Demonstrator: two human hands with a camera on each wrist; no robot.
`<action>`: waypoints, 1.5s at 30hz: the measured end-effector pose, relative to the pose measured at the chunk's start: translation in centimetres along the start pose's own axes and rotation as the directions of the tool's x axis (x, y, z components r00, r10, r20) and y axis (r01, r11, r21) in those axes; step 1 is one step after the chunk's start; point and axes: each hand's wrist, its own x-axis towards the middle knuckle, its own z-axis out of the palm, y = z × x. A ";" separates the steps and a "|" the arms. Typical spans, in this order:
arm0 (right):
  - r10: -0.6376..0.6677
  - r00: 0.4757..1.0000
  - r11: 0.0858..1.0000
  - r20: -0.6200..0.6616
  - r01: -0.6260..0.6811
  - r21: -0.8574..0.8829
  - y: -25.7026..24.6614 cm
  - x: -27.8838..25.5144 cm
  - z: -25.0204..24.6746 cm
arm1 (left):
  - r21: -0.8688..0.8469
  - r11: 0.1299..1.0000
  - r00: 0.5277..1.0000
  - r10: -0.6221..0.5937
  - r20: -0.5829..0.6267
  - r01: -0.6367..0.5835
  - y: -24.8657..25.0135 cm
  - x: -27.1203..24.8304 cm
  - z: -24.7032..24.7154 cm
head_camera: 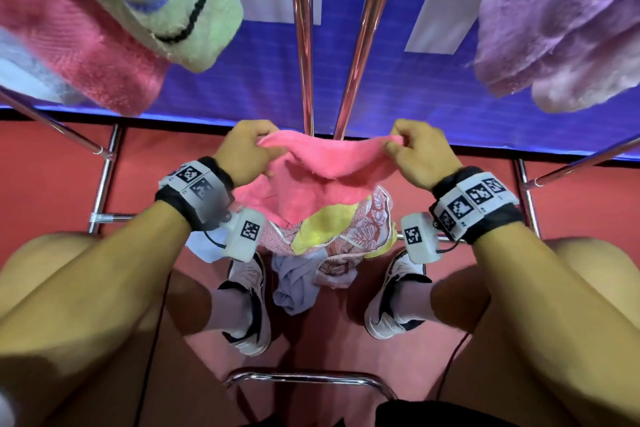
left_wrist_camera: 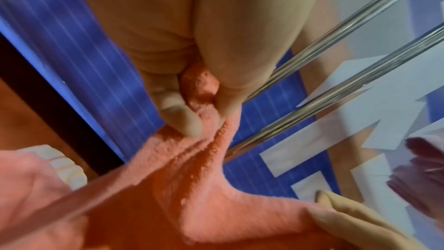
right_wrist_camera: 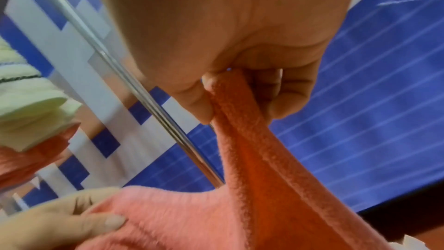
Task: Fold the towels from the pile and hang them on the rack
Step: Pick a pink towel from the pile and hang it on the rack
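Observation:
A pink towel [head_camera: 322,166] hangs slack between my two hands above the pile [head_camera: 332,232]. My left hand [head_camera: 247,149] pinches its left top corner, thumb and forefinger closed on the cloth [left_wrist_camera: 204,90]. My right hand [head_camera: 415,152] pinches the right top corner [right_wrist_camera: 230,98] the same way. The pile lies on the red floor between my feet: a yellow cloth, a leaf-patterned one and a pale lilac one. Two steel rack bars [head_camera: 304,45] run away from me above the towel.
Folded towels hang on the rack: a pink one [head_camera: 69,45] and a green striped one [head_camera: 173,0] at upper left, a lilac one [head_camera: 561,28] at upper right. Side rack rails [head_camera: 104,177] flank my knees. A chrome bar [head_camera: 304,378] curves below. Blue wall behind.

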 end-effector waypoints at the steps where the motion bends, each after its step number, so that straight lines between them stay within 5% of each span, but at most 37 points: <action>1: -0.036 0.999 0.999 -0.009 0.036 0.002 -0.4 -0.3 0.2 | -0.041 0.999 1.000 0.008 0.003 -0.008 0.5 -0.3 0.5; 9: -0.106 0.993 0.993 -0.046 0.108 0.054 -2.6 -3.5 -0.7 | -0.188 0.979 0.994 -0.054 0.099 0.072 4.8 -5.1 1.8; 13: -0.169 0.985 0.984 0.029 0.167 0.055 -4.5 -5.9 -3.1 | -0.253 0.967 1.000 0.009 -0.013 -0.012 7.9 -7.4 -0.2; 19: -0.223 0.972 0.960 -0.076 0.233 0.155 -9.4 -7.8 -9.4 | -0.156 0.977 0.989 0.150 -0.005 -0.149 14.6 -10.4 -4.5; 24: -0.347 0.905 0.930 -0.245 0.366 0.036 -15.0 -9.4 -16.5 | -0.211 0.937 0.958 0.256 -0.125 -0.278 21.6 -12.8 -8.2; 27: -0.364 0.834 0.915 -0.415 0.402 0.005 -17.8 -10.3 -21.4 | -0.205 0.889 0.903 0.365 -0.225 -0.410 26.0 -14.5 -10.7; 33: -0.310 0.669 0.912 -0.675 0.410 -0.013 -21.5 -12.0 -30.0 | -0.163 0.765 0.712 0.468 -0.523 -0.623 33.7 -16.8 -16.8; 38: -0.222 0.569 0.937 -0.792 0.348 -0.012 -22.3 -13.0 -34.4 | -0.081 0.776 0.601 0.412 -0.685 -0.625 36.3 -17.3 -20.1; 45: -0.122 0.656 0.955 -0.745 0.281 0.091 -22.2 -14.1 -36.9 | 0.035 0.842 0.548 0.381 -0.744 -0.538 36.2 -16.3 -21.9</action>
